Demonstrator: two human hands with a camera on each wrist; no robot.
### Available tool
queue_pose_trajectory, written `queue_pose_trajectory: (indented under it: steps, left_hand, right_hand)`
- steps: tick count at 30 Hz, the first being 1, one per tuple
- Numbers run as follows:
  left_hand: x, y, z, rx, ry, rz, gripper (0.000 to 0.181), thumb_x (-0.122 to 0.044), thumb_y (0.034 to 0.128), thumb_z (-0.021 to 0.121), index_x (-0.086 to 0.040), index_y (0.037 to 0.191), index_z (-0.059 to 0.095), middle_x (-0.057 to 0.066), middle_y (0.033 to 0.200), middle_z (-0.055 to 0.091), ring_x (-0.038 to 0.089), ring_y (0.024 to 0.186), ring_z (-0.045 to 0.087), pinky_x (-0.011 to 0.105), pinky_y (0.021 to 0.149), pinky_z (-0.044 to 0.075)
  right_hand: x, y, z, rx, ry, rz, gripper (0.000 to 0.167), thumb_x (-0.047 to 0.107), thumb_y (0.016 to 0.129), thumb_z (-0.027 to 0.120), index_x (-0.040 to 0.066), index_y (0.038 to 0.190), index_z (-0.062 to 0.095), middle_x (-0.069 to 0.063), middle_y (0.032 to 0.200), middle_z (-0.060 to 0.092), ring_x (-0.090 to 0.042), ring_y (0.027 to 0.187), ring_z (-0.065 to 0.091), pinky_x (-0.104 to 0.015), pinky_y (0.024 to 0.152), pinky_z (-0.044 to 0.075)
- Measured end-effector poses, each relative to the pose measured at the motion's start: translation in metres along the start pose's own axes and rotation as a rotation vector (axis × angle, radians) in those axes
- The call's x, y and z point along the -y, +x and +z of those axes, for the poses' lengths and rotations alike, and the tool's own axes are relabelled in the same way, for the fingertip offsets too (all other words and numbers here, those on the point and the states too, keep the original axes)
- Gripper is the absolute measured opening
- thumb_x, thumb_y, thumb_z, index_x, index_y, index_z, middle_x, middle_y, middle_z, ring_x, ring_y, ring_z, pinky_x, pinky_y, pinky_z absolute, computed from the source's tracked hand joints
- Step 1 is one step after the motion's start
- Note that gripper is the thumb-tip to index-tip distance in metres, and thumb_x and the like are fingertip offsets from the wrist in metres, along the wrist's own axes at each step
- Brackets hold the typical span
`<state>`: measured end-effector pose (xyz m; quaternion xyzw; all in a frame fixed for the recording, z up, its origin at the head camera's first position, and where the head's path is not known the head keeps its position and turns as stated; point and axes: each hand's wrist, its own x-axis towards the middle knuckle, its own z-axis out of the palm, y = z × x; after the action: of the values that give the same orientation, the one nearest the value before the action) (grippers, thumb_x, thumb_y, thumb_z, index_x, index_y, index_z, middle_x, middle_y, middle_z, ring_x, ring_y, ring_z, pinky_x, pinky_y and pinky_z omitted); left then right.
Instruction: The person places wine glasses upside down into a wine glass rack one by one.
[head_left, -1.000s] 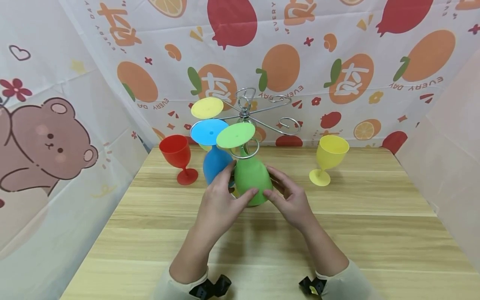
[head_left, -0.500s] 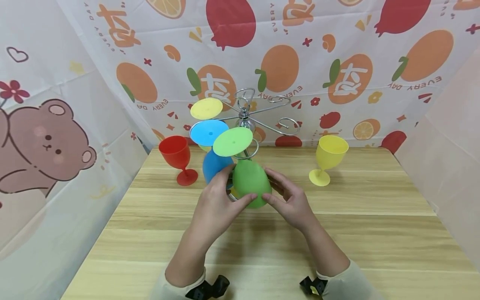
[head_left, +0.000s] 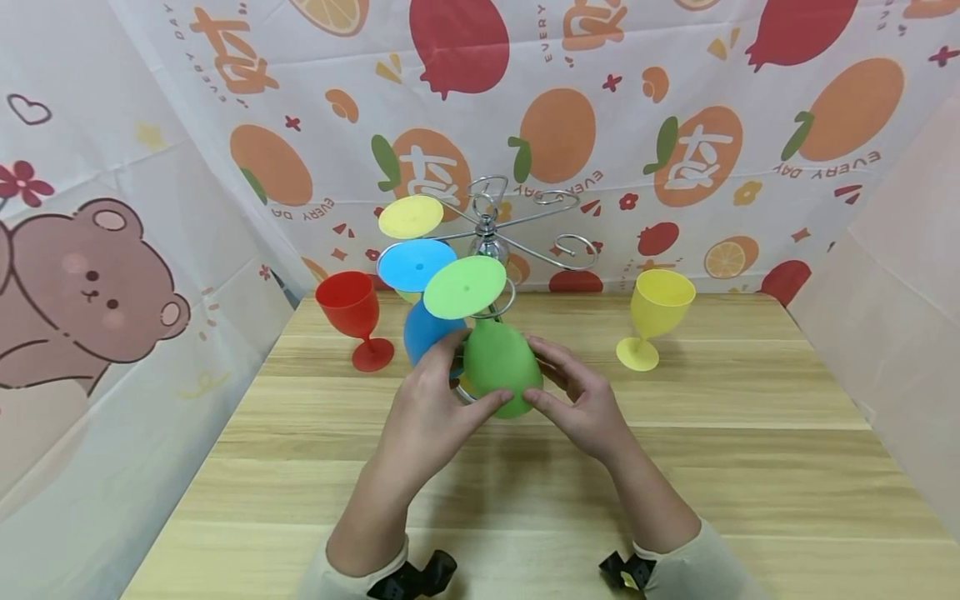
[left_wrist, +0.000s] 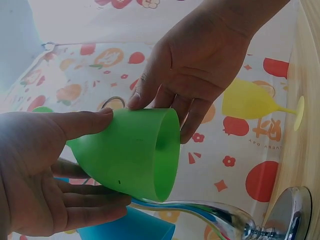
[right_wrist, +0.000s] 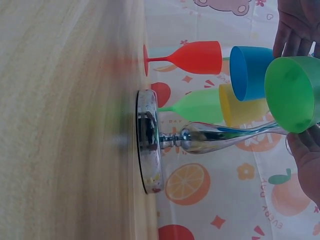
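Upside down in front of the metal rack (head_left: 488,247) is a green goblet (head_left: 501,362), its round foot tilted up beside a front wire loop. My left hand (head_left: 427,396) grips its bowl from the left, thumb on the near side. From the right, my right hand (head_left: 576,402) holds the same bowl between thumb and fingers. The goblet's open rim (left_wrist: 167,155) shows in the left wrist view. A blue goblet (head_left: 426,329) and a yellow one (right_wrist: 240,105) hang inverted from neighbouring loops. Whether the green foot rests in its loop I cannot tell.
On the wooden table (head_left: 675,500) a red goblet (head_left: 350,304) stands at left and a yellow goblet (head_left: 663,300) at right. A pale green goblet (right_wrist: 197,106) stands behind the rack. The rack's chrome base (right_wrist: 148,145) sits on the table. Printed cloth hangs behind.
The green goblet has tipped, its foot shifting slightly left and down and facing more toward the camera. Both hands keep hold of its bowl, nearly in place.
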<state>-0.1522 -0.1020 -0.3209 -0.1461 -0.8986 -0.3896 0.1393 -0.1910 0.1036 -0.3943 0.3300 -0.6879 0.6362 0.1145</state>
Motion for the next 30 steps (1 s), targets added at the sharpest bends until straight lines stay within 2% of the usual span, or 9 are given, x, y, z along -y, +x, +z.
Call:
queue_pose_trajectory:
  steps: [12,20,30]
  left_hand:
    - [0.0002,-0.0013,0.0005,-0.005,-0.01,0.03,0.086,-0.029,0.074,0.087,-0.012,0.145,0.041,0.004,0.134,0.054,0.025,0.118,0.06,0.043,0.086,0.058]
    - [-0.0009,-0.0027,0.0035,-0.019,0.032,0.062,0.084,-0.029,0.0745,0.087,-0.008,0.143,0.044,0.006,0.131,0.055,0.024,0.119,0.056,0.043,0.087,0.058]
    - [-0.0008,-0.0014,0.0056,-0.008,0.075,0.043,0.08,-0.032,0.077,0.085,-0.01,0.143,0.046,0.005,0.135,0.055,0.024,0.124,0.053,0.043,0.087,0.058]
  right_hand:
    - [0.0033,0.0003,-0.0003,-0.016,0.011,-0.014,0.057,-0.01,0.084,0.07,0.002,0.137,0.053,-0.01,0.143,0.053,-0.022,0.132,0.052,-0.037,0.105,0.047]
    - [0.0032,-0.0011,-0.0016,-0.021,0.026,-0.015,0.06,-0.012,0.082,0.07,0.0,0.138,0.051,-0.014,0.142,0.053,-0.021,0.131,0.053,-0.038,0.104,0.048]
    - [0.0022,-0.0003,-0.0014,-0.027,0.04,0.027,0.06,-0.009,0.084,0.07,0.002,0.139,0.051,-0.012,0.141,0.053,-0.021,0.129,0.054,-0.037,0.104,0.048]
